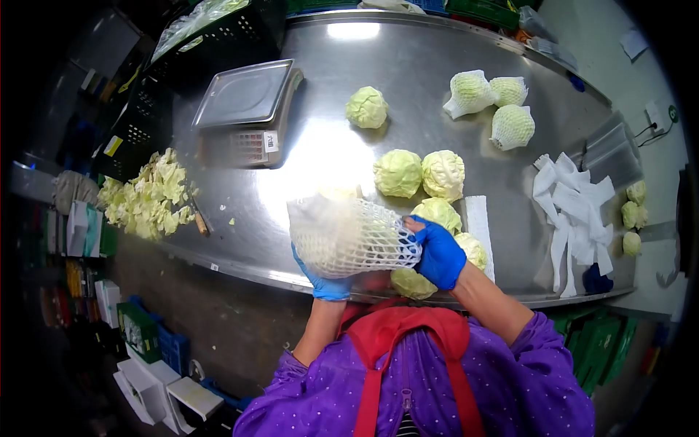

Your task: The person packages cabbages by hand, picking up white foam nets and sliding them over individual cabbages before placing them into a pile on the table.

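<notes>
A white foam net sleeve is stretched out in front of me, its left part blurred and bulging around a pale round shape, and a sliver of yellow-green shows at its top edge. My left hand, in a blue glove, supports the bulging part from below and the left; its fingers are mostly hidden behind the net. My right hand, also blue-gloved, is closed on the sleeve's narrow right end. Close by that hand lie bare cabbages, among them one by the edge and one above it.
Farther up the steel table are a scale, a lone cabbage and three net-wrapped cabbages. Leaf trimmings and a wooden-handled knife lie left. White sleeves lie right, beyond a white strip.
</notes>
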The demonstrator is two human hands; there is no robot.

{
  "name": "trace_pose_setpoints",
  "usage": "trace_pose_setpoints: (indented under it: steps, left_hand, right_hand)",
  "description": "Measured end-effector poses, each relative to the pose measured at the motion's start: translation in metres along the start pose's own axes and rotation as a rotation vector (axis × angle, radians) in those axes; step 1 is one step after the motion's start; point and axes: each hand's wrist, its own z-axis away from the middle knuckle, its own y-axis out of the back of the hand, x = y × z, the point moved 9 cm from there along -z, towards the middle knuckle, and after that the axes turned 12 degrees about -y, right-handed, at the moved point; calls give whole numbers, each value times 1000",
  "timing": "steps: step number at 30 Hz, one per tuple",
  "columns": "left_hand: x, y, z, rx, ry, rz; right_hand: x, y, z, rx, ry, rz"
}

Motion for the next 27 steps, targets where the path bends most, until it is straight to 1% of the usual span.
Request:
trace_pose_setpoints:
  steps: [2,4,5,7,8,10,11,12,14,15,16,18,20,21,22,23,24,25,27]
  left_hand:
    - [-19,-14,10,-12,149,45]
    - [-30,3,10,-251,62,-410]
    - [-38,2,12,-375,80,-559]
    - [-46,-8,17,-146,276,-101]
    - [-38,-27,15,-154,270,-145]
    - [-27,-66,2,-178,259,-239]
    - [-28,-73,-3,-64,298,-156]
    - [-26,-88,-10,-104,198,-250]
    - [-28,-123,-22,-190,6,-438]
    - [-24,-153,-28,-315,-145,-508]
    - [-30,-170,-35,-310,-149,-444]
    - [-57,-170,-62,-277,-68,-255]
    - [-81,-189,-76,-431,-138,-454]
    - [-93,-193,-84,-451,-184,-585]
    - [-104,-195,-93,-467,-234,-717]
    - [-122,-186,-112,-492,-159,-833]
    - [-138,-183,-123,-468,-51,-923]
    - [-158,-180,-136,-524,2,-994]
    - [-204,-169,-162,-641,126,-1100]
  right_hand:
    - [11,18,0,63,-20,16]
    - [20,50,-18,117,42,70]
    - [26,48,-21,123,42,103]
    - [31,64,-29,150,11,192]
    - [25,54,-21,258,-21,229]
    - [-18,54,-4,301,118,296]
    - [-41,15,20,207,178,400]
    - [-44,-8,24,-19,137,165]
    - [-36,-12,18,-101,153,18]
    - [-47,-40,21,-601,68,-212]
    - [-62,-17,16,-252,278,44]
    - [-82,-17,17,-410,227,-333]
    - [-114,-3,25,-444,330,-303]
    - [-128,7,28,-458,376,-292]
    - [-145,21,30,-415,408,-302]
    - [-167,36,34,-373,437,-312]
    - [-187,55,37,-333,463,-320]
    - [-206,79,37,-328,483,-303]
    - [-234,127,33,-253,510,-337]
